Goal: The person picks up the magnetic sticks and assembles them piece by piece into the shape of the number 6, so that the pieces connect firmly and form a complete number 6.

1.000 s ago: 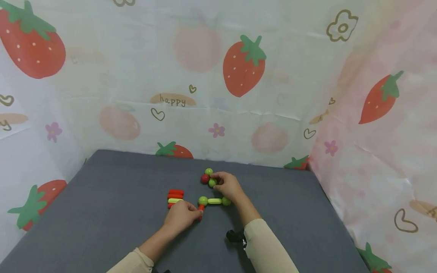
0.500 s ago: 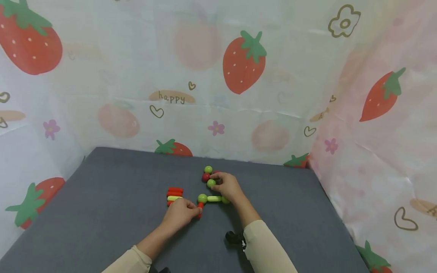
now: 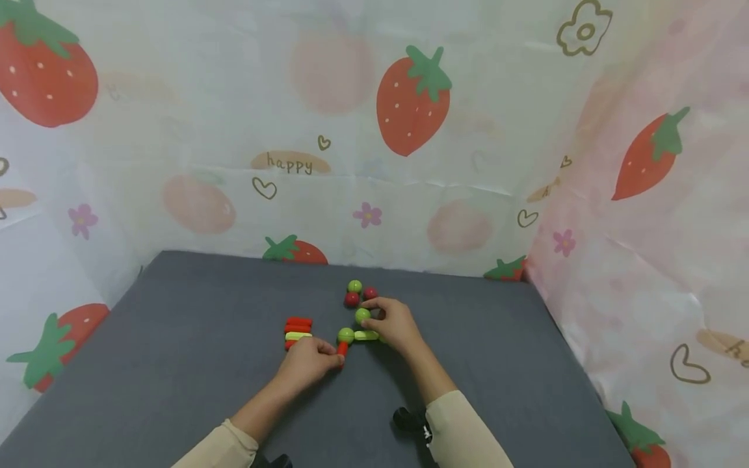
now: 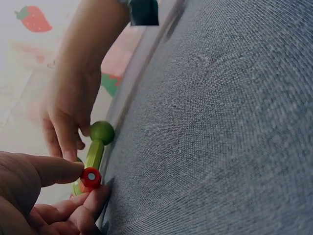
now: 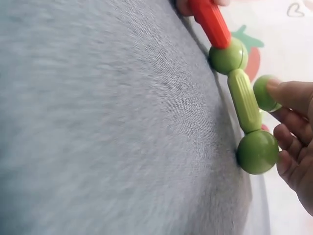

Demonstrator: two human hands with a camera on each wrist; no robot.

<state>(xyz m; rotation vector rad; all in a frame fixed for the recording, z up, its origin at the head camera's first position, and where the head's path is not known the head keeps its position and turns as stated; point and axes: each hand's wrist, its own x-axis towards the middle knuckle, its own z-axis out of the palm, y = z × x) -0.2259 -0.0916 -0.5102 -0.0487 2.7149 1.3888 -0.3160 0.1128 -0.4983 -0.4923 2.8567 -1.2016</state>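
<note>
My left hand [image 3: 307, 364] pinches a red magnetic rod [image 3: 342, 351] between thumb and fingers. Its far end joins a green ball [image 3: 346, 335]. From that ball a yellow-green rod [image 5: 244, 100] runs right to a second green ball [image 5: 257, 152], mostly behind my right hand in the head view. My right hand [image 3: 398, 325] holds a separate loose green ball [image 3: 363, 316] just beyond this chain, the thumb on its side. In the left wrist view, the red rod's bare end [image 4: 91, 176] shows a metal disc.
Beyond the right hand lie a green ball [image 3: 354, 286] and two red balls [image 3: 352, 299]. Several red rods and a yellow-green rod [image 3: 298, 336] lie side by side left of the chain. A strawberry-print curtain [image 3: 328, 214] borders the grey table [image 3: 205, 312].
The right hand has drawn the loose green ball nearer, away from the other balls, and a second red ball has come into sight. The left hand keeps its grip on the red rod.
</note>
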